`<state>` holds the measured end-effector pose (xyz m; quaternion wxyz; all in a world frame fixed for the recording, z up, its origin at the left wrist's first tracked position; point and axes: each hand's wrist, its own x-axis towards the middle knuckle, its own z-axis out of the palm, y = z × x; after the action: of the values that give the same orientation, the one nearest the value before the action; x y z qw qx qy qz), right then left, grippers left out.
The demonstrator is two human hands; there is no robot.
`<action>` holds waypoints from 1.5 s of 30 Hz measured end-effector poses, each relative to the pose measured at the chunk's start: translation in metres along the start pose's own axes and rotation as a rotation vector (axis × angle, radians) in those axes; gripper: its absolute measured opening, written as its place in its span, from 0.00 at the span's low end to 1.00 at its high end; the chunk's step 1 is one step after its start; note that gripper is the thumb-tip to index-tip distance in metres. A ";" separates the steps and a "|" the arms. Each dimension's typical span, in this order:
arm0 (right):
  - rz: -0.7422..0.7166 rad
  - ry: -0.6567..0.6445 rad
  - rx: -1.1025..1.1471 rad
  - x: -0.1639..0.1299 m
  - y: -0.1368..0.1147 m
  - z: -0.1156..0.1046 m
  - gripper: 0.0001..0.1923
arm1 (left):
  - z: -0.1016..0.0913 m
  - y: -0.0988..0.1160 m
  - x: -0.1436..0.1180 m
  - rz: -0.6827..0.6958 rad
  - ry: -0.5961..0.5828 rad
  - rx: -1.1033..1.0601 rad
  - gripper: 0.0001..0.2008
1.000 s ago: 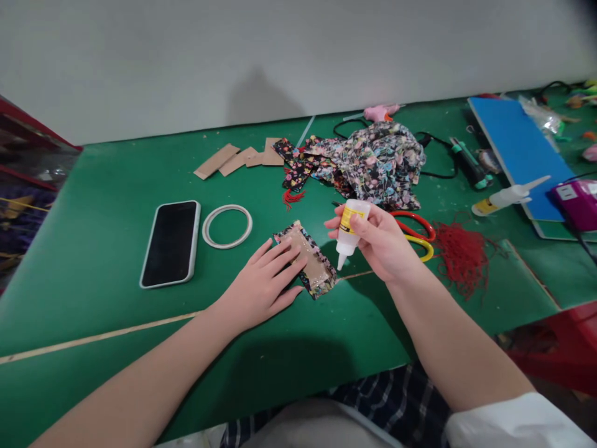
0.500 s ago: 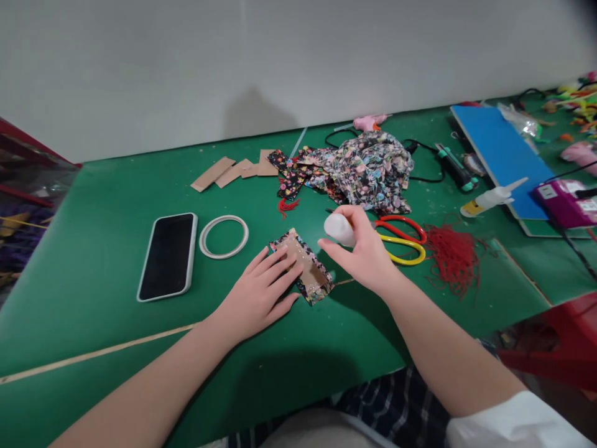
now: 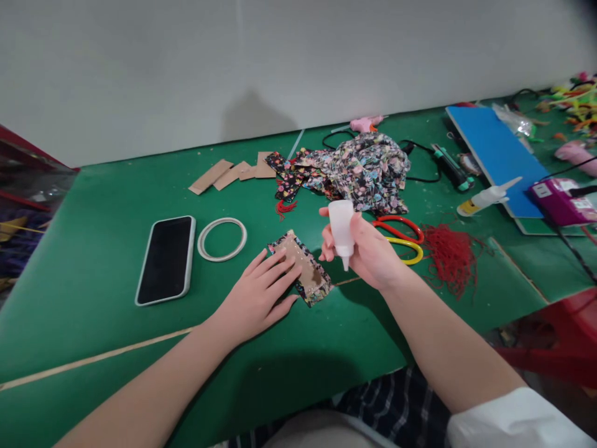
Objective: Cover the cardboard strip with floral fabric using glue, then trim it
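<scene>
My left hand (image 3: 265,289) lies flat, fingers stretched, with its fingertips on a cardboard piece (image 3: 308,271) edged in folded floral fabric. Glossy wet-looking patches show on the cardboard. My right hand (image 3: 370,249) grips a white squeeze bottle (image 3: 342,225), its narrow nozzle pointing down, held above the table just right of the cardboard piece. Behind that hand, partly hidden, lie scissors (image 3: 410,252) with one red and one yellow handle. A crumpled floral cloth (image 3: 370,168) sits beyond it, and a small red tassel (image 3: 283,208) lies by the cloth's left end.
To the left are a phone (image 3: 166,260) and a white ring (image 3: 222,239). Bare cardboard pieces (image 3: 212,176) lie at the back. On the right are red threads (image 3: 450,255), another glue bottle (image 3: 485,199), a blue board (image 3: 494,152), a purple device (image 3: 564,200) and a pink glue gun (image 3: 366,124).
My right hand has turned the bottle over, so its nozzle now points down and its base up. The left hand has stayed on the cardboard piece.
</scene>
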<state>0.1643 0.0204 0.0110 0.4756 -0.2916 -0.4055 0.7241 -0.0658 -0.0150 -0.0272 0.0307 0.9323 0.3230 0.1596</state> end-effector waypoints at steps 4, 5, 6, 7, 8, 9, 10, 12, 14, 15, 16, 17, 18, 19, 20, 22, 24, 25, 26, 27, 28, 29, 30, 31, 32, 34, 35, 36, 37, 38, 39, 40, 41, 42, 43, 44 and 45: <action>0.051 -0.042 0.119 0.001 -0.002 0.001 0.27 | 0.000 -0.001 0.000 0.000 -0.007 0.003 0.22; 0.057 -0.049 0.136 0.001 -0.002 0.002 0.28 | 0.000 -0.001 0.000 0.001 -0.010 0.005 0.22; 0.064 -0.054 0.153 0.001 -0.003 0.002 0.28 | 0.000 -0.001 0.000 0.002 -0.012 0.006 0.22; 0.073 -0.055 0.170 0.001 -0.004 0.003 0.27 | 0.000 0.000 0.000 0.000 -0.014 0.006 0.22; 0.082 -0.051 0.187 0.000 -0.005 0.003 0.25 | 0.000 0.000 0.000 -0.002 -0.015 0.006 0.22; 0.091 -0.046 0.204 0.000 -0.005 0.003 0.23 | 0.000 0.000 0.000 -0.005 -0.017 0.006 0.21; 0.096 -0.041 0.220 0.000 -0.006 0.004 0.21 | -0.001 0.000 0.000 -0.008 -0.020 0.006 0.21; 0.103 -0.037 0.246 -0.001 -0.007 0.004 0.18 | -0.001 0.000 0.000 -0.008 -0.023 0.006 0.21; 0.101 -0.037 0.263 -0.001 -0.007 0.004 0.16 | -0.001 0.001 0.000 -0.003 -0.018 0.005 0.21; 0.098 -0.037 0.265 -0.001 -0.007 0.004 0.16 | -0.001 0.000 0.000 -0.002 -0.014 0.006 0.21; 0.091 -0.037 0.264 -0.001 -0.007 0.003 0.15 | 0.000 0.000 0.000 -0.001 -0.010 0.007 0.21; 0.080 -0.038 0.258 -0.002 -0.006 0.003 0.15 | 0.000 0.000 0.001 -0.002 -0.007 0.009 0.21; 0.068 -0.041 0.248 -0.002 -0.006 0.003 0.14 | 0.000 0.000 0.001 -0.002 -0.006 0.011 0.21; 0.057 -0.045 0.235 -0.002 -0.005 0.003 0.14 | 0.000 0.000 0.001 -0.002 -0.007 0.012 0.21; 0.047 -0.048 0.220 -0.002 -0.005 0.003 0.13 | 0.000 0.000 0.001 -0.004 -0.008 0.013 0.21; 0.039 -0.049 0.195 -0.002 -0.004 0.003 0.12 | -0.001 0.000 0.001 -0.006 -0.016 0.014 0.21; 0.038 -0.048 0.175 -0.002 -0.003 0.003 0.11 | -0.001 0.001 0.001 -0.008 -0.023 0.014 0.21; 0.037 -0.050 0.167 -0.002 -0.003 0.003 0.12 | -0.002 0.001 0.000 -0.007 -0.023 0.014 0.21; 0.038 -0.053 0.160 -0.002 -0.003 0.003 0.12 | -0.002 0.001 0.000 -0.005 -0.023 0.015 0.21; 0.039 -0.060 0.155 -0.002 -0.003 0.003 0.12 | -0.002 0.001 0.000 -0.003 -0.021 0.017 0.21; 0.041 -0.070 0.151 -0.003 -0.003 0.003 0.13 | -0.002 0.001 0.000 -0.001 -0.018 0.019 0.21; 0.042 -0.081 0.146 -0.003 -0.003 0.003 0.13 | -0.002 0.002 0.001 0.001 -0.016 0.022 0.21; 0.039 -0.090 0.138 -0.003 -0.003 0.003 0.13 | -0.002 0.002 0.001 0.004 -0.015 0.022 0.21; 0.031 -0.097 0.124 -0.003 -0.002 0.003 0.13 | -0.002 0.001 0.001 0.005 -0.013 0.022 0.21; 0.016 -0.099 0.106 -0.003 -0.002 0.003 0.13 | -0.002 0.001 0.001 0.006 -0.010 0.019 0.21; -0.015 -0.095 0.057 -0.003 -0.001 0.003 0.13 | -0.001 0.001 0.001 0.007 -0.002 0.013 0.21; -0.027 -0.090 0.031 -0.003 0.000 0.003 0.13 | -0.001 0.001 0.001 0.009 0.000 0.011 0.21; -0.033 -0.087 0.006 -0.003 0.000 0.002 0.14 | -0.001 0.001 0.001 0.011 -0.002 0.010 0.21; -0.033 -0.086 -0.018 -0.003 0.000 0.002 0.16 | -0.001 0.001 0.001 0.013 -0.005 0.010 0.21; -0.030 -0.087 -0.040 -0.003 0.001 0.002 0.18 | -0.001 0.002 0.001 0.015 -0.009 0.009 0.21; -0.024 -0.089 -0.061 -0.003 0.001 0.002 0.20 | -0.001 0.002 0.001 0.016 -0.016 0.008 0.21; -0.019 -0.090 -0.079 -0.002 0.000 0.002 0.21 | -0.001 0.003 0.002 0.015 -0.024 0.008 0.21; -0.015 -0.090 -0.090 -0.002 0.000 0.002 0.20 | -0.002 0.003 0.002 0.011 -0.032 0.007 0.21; -0.015 -0.086 -0.092 -0.002 0.000 0.002 0.18 | -0.002 0.004 0.002 0.005 -0.041 0.007 0.22; -0.018 -0.075 -0.089 -0.002 0.000 0.001 0.16 | -0.002 0.004 0.002 -0.002 -0.051 0.009 0.22; -0.025 -0.054 -0.085 -0.001 0.000 0.001 0.15 | -0.002 0.004 0.002 -0.008 -0.062 0.011 0.22; -0.035 -0.025 -0.082 -0.001 -0.001 0.001 0.14 | -0.002 0.004 0.002 -0.012 -0.073 0.013 0.22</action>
<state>0.1643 0.0195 0.0119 0.4707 -0.2947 -0.4459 0.7020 -0.0621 -0.0171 -0.0240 0.0375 0.9358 0.3282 0.1234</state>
